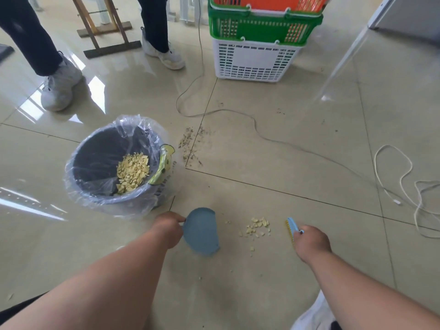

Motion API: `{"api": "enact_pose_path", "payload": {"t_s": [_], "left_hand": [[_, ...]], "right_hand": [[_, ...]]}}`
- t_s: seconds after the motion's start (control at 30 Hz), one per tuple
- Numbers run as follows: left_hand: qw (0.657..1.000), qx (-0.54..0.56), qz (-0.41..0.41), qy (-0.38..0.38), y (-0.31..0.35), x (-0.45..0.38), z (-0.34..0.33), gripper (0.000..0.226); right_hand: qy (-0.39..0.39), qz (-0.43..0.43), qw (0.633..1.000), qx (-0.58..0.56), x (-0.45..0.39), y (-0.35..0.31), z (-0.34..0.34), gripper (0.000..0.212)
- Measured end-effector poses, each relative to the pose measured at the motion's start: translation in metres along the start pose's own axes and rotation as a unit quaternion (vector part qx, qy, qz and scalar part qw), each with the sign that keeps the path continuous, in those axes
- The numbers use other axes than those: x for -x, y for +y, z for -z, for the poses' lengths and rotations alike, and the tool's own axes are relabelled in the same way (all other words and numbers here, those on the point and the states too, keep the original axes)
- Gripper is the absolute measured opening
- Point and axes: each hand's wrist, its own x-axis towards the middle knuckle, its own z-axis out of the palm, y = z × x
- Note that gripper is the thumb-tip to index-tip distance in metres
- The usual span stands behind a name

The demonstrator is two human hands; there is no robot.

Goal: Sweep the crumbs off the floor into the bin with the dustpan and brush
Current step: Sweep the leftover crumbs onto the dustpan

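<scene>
Crumbs (pixel 257 226) are lying on the floor (pixel 285 163) between both tools. Left hand (pixel 167 228) is gripping the dustpan (pixel 202 231); right hand (pixel 312 242), nearer the pile, is clasping the brush (pixel 291 228). The bin (pixel 100 198) is standing beyond the dustpan.

Blue dustpan (pixel 202 231) left of crumbs (pixel 257 226); brush (pixel 291 228) right (bin (pixel 114 163) lined, w/ crumbs).

— That floor (pixel 273 186) is glossy tile, smooth enough to mirror the light.
— And the dustpan (pixel 202 231)?
— Matt blue plastic. The bin (pixel 100 148) is grey plastic under a thin, crinkled clear liner (pixel 78 198).
— Those baskets (pixel 257 44)?
— Shiny latticed plastic; the stand (pixel 104 27) beside them is wood.
</scene>
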Motion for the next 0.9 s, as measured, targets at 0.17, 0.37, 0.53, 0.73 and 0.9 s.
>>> {"api": "enact_pose_path", "payload": {"t_s": [0.17, 0.37, 0.53, 0.73, 0.9], "left_hand": [[1.000, 0.003, -0.012, 0.003, 0.007, -0.005, -0.001, 0.044], [1.000, -0.002, -0.027, -0.002, 0.015, -0.009, -0.004, 0.035], [0.999, -0.003, -0.047, -0.020, 0.012, -0.004, -0.007, 0.030], [0.999, 0.008, -0.044, -0.012, 0.004, 0.003, -0.020, 0.031], [0.998, -0.010, -0.062, -0.011, 0.001, 0.004, -0.019, 0.030]], "right_hand": [[0.002, -0.009, 0.999, -0.048, -0.003, -0.006, -0.006, 0.036], [0.010, 0.012, 0.997, -0.079, -0.001, -0.025, -0.011, 0.037], [-0.001, 0.015, 0.995, -0.096, 0.009, -0.034, -0.019, 0.035], [0.005, 0.030, 0.994, -0.102, 0.019, -0.037, -0.029, 0.037], [0.023, 0.029, 0.992, -0.122, 0.021, -0.037, -0.029, 0.037]]}}
